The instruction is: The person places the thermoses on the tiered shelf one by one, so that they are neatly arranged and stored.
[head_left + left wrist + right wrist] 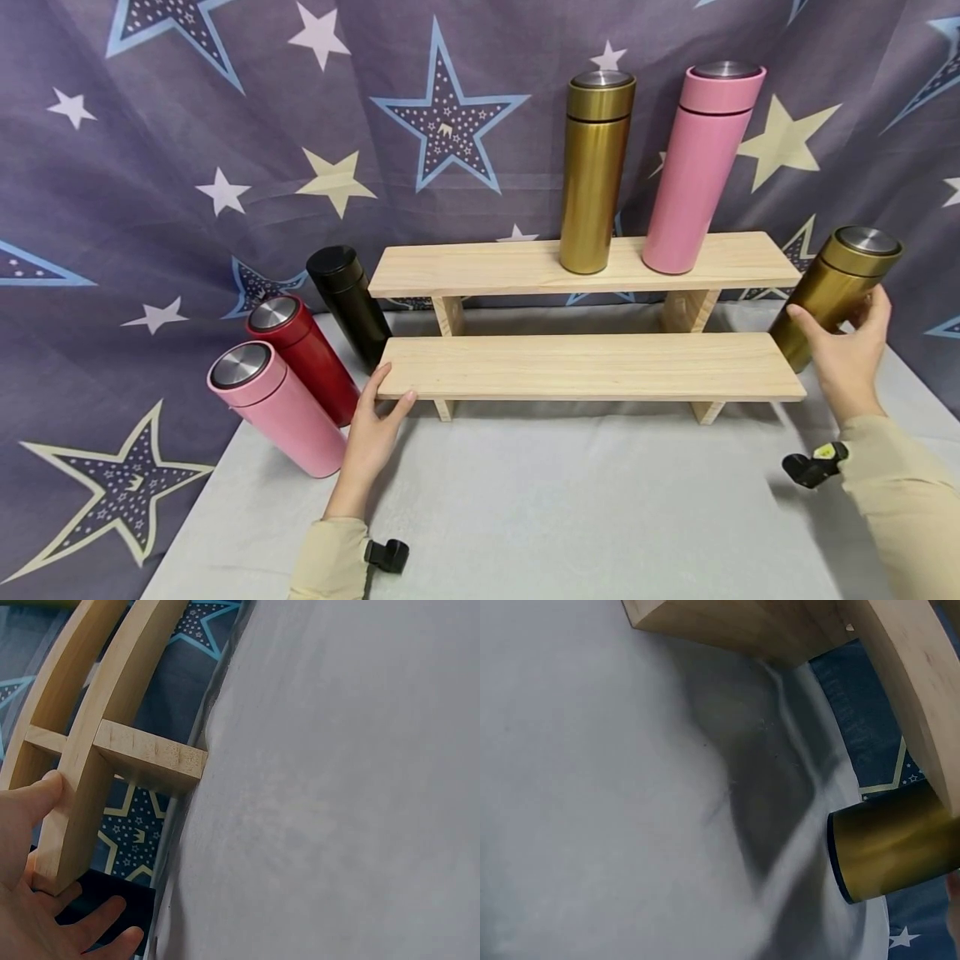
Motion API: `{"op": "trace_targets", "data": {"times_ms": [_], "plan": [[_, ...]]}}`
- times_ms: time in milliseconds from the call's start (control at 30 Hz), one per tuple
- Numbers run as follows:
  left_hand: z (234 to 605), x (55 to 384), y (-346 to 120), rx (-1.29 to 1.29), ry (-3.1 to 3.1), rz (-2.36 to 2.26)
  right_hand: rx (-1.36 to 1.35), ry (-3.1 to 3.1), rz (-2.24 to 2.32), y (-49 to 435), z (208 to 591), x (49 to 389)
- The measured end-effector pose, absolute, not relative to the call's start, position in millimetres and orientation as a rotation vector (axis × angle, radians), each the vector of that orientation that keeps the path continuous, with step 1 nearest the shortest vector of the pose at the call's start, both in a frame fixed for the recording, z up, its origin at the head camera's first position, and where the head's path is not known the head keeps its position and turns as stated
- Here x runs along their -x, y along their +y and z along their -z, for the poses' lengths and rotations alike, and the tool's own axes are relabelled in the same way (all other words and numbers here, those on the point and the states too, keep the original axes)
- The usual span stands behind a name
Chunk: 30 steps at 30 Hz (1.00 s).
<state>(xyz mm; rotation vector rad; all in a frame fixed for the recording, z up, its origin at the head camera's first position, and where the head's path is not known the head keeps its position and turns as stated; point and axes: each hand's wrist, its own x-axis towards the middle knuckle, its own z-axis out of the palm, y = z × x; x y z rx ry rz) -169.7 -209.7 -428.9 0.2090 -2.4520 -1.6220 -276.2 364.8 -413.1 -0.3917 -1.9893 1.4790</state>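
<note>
Precariously for its load, a pale-covered table (562, 500) bears a two-tier wooden stand (585, 368) with a person at both ends; an uneven push could jolt it. Most exposed, it seems, are the tall pink bottle (701, 175) and the upper gold bottle (597, 175), upright near the top plank's front edge. At left, a stray knuckle or forearm could topple the lower pink bottle (292, 417), red bottle (317, 358) or black bottle (348, 304), grouped beside the stand.

The lower gold bottle (828, 287) is just beyond the lower plank's right end, in the grasp of the right hand (851, 358), thumb and fingers parted only by its barrel. Whether its base touches the cloth cannot be told; swung inward, it might clip the wood. The left hand (371, 442) grips the lower plank's left corner, thumb at the front edge, other fingers loosely spread.
</note>
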Motion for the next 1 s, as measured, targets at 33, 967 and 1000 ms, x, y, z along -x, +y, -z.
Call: {"op": "trace_targets", "data": {"times_ms": [33,967,1000], "plan": [[428.9,169.8,-209.8,-0.209,-2.452,1.621,0.394,-1.999,-1.471,364.5,413.1,276.8],[429.0,169.6,-209.6,-0.209,-2.451,1.616,0.485,-1.935,-1.403,367.5,416.0,277.5],[429.0,169.9,-209.9,-0.21,-2.45,1.616,0.484,-1.93,-1.395,367.3,415.5,276.7]]}}
